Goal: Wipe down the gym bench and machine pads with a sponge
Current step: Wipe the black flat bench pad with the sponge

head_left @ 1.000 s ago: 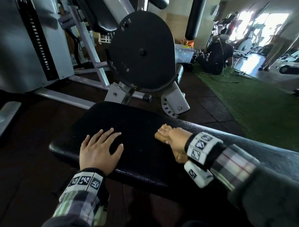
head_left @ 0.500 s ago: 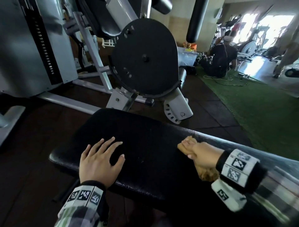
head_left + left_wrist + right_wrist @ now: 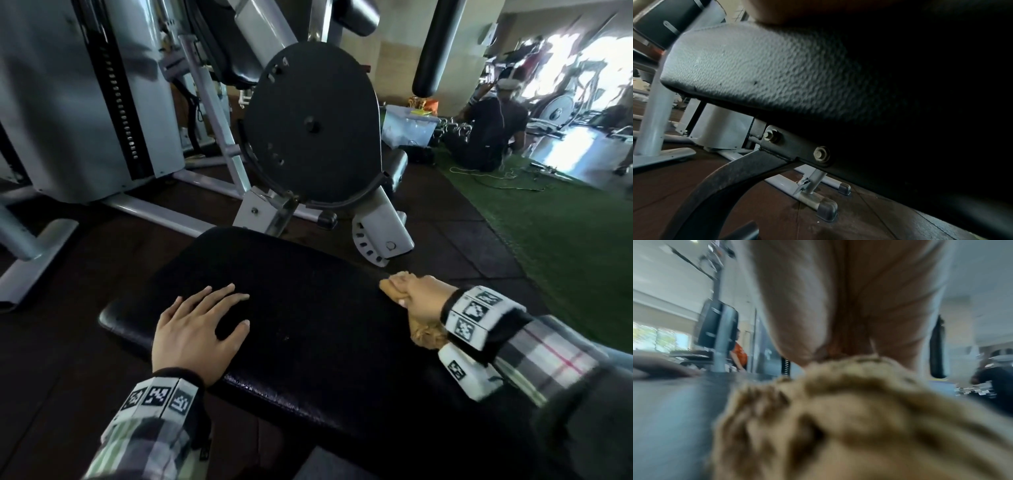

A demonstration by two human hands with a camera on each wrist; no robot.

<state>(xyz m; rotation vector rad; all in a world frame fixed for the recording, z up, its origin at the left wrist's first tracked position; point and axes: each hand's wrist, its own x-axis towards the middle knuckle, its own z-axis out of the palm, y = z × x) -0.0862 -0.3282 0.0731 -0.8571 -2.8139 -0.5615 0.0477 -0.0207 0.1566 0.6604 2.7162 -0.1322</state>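
The black padded bench (image 3: 308, 274) fills the lower middle of the head view. My left hand (image 3: 202, 322) lies flat on its near left part, fingers spread and straight. My right hand (image 3: 416, 298) grips a tan sponge (image 3: 428, 334) and presses it on the pad near the far right edge. The right wrist view is blurred, with the sponge (image 3: 838, 410) under my right hand (image 3: 849, 296) on the bench (image 3: 674, 402). In the left wrist view the textured side of the bench (image 3: 756, 68) and its bolted frame (image 3: 797, 146) show.
A grey machine with a big black round cover (image 3: 308, 126) stands just beyond the bench, a weight stack (image 3: 102, 96) to its left. Green turf (image 3: 565, 240) lies to the right, where a person (image 3: 493, 133) sits on the floor. A clear plastic box (image 3: 407, 126) stands behind the machine.
My right hand has slid the sponge rightward along the pad, away from my left hand. The left hand has stayed flat in place.
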